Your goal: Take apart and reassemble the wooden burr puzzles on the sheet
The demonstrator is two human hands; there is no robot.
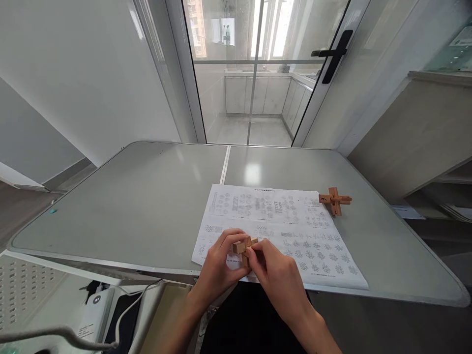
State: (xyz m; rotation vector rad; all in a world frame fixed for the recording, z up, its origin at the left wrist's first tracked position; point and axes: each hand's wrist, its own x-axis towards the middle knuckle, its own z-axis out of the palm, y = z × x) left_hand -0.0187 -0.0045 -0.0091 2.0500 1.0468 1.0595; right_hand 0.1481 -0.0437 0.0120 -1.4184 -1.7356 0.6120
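Between my hands, over the front edge of the printed sheet (pixel 265 236), is a small wooden burr puzzle (pixel 240 247) of crossed blocks. My left hand (pixel 220 263) holds it from the left, fingers curled over the top and thumb below. My right hand (pixel 275 265) pinches it from the right with thumb and index finger. The fingers cover part of the puzzle. A second, darker wooden burr puzzle (pixel 335 199), cross-shaped with numbers on its blocks, lies at the sheet's upper right corner, apart from both hands. Rows of small line diagrams fill the sheet.
The grey table (pixel 129 206) has a seam (pixel 225 164) across it. Beyond its far edge stands a glass door with a black handle (pixel 334 55). At lower left, a white box (pixel 96 312) and a cable (pixel 123 314) lie on a lower surface. A shelf (pixel 424 128) flanks the right.
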